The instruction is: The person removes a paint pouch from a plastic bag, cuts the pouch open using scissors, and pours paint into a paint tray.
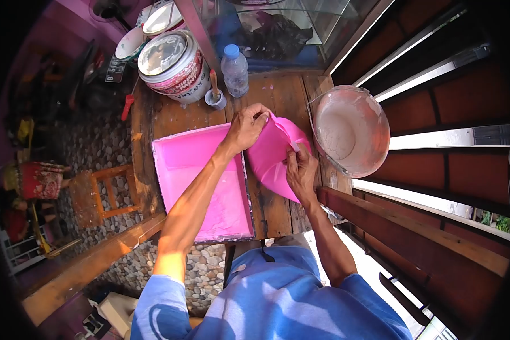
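Note:
A bright pink sheet or bag (269, 156) lies curved on the wooden table, its upper edge lifted between both hands. My left hand (247, 127) pinches that edge at its upper left corner, with the wrist over the tray's right rim. Lower and to the right, my right hand (300, 169) has its fingers closed on the same edge. Just left of the pink item sits a rectangular tray (204, 198) coated with pink paint. Whether the pink item holds anything is hidden from view.
A whitish-coated bucket (351, 130) stands at the table's right edge. Toward the back are a paint pail (175, 71), a cup with a brush (215, 100) and a water bottle (234, 72). Behind them is a glass cabinet (277, 34). A wooden rail (408, 226) runs at the right.

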